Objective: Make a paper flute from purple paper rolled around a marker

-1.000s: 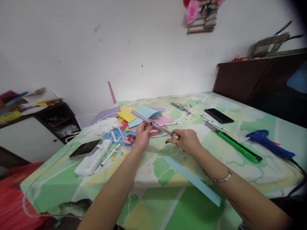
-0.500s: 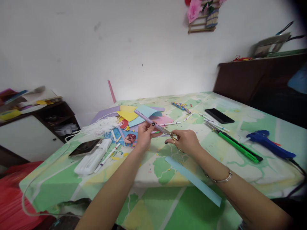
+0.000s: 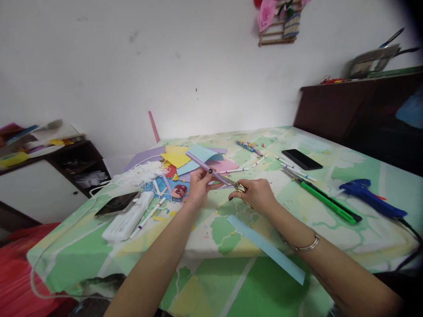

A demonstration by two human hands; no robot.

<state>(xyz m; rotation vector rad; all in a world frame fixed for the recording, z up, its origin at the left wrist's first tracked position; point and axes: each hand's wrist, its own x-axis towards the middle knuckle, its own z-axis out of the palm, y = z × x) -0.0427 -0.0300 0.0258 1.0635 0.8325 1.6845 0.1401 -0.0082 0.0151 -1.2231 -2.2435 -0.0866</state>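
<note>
Pinched in my left hand (image 3: 199, 186) is a narrow purple paper strip (image 3: 198, 161), slanting from upper left toward my right hand. My right hand (image 3: 256, 193) grips a pair of scissors (image 3: 240, 186) by the gold-coloured handles. The scissor blades point left and lie along the strip's near end; how far apart they are is hard to see. Below the hands, a light blue paper strip (image 3: 267, 248) sticks out over the table's front edge. Behind my left hand are coloured paper sheets (image 3: 176, 157), in yellow, blue, pink and purple.
On the left lie white string (image 3: 140, 174), a phone (image 3: 117, 204) and a white power strip (image 3: 127, 218). To the right are a black phone (image 3: 302, 159), a green utility knife (image 3: 330, 200), a blue glue gun (image 3: 373, 198) and several white sticks (image 3: 295, 168). Small scraps dot the tablecloth.
The scissors have shifted slightly against the purple strip, and more of the strip's near end shows beside the blades. Both hands stay almost in place.
</note>
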